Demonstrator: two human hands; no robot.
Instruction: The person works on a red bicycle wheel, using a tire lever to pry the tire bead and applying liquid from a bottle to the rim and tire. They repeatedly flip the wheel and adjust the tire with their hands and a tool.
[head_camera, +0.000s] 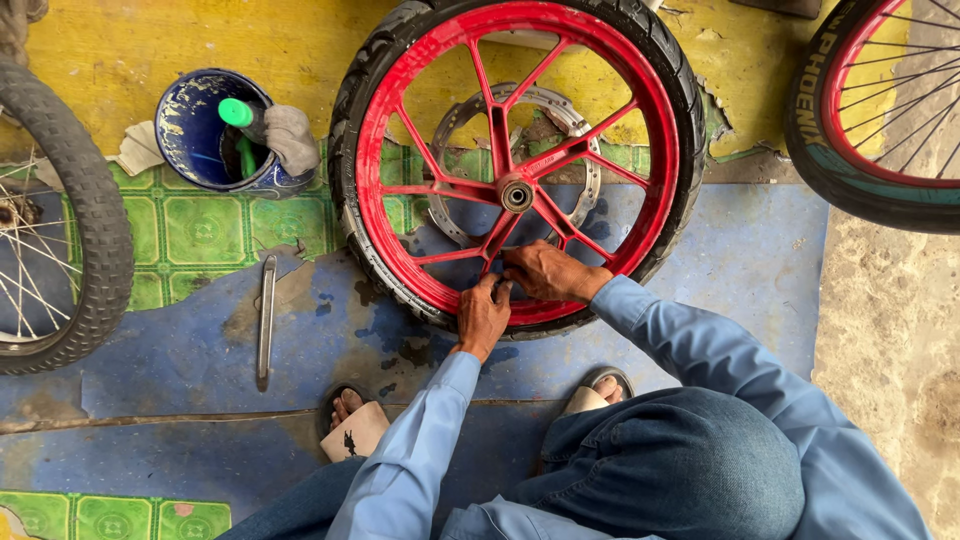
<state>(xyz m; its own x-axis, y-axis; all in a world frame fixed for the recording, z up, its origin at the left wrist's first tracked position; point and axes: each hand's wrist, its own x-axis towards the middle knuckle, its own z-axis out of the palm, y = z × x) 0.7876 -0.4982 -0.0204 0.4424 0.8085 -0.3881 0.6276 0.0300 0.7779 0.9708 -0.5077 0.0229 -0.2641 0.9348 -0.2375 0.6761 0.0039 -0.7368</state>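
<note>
A motorcycle wheel with a red spoked rim (655, 130) and black tyre (345, 150) lies flat on the floor in front of me. A metal brake disc (585, 140) shows behind its spokes around the hub (516, 194). My left hand (481, 316) grips the near edge of the red rim, fingers curled over it. Just to its right, my right hand (545, 271) presses on the same part of the rim, fingertips pinched near the left hand. What the fingers pinch is hidden.
A metal tyre lever (265, 320) lies on the blue floor at left. A blue bucket (195, 130) with a green-handled brush and a rag stands behind it. Other wheels sit at far left (95, 220) and top right (850, 170). My sandalled feet (352, 425) are near.
</note>
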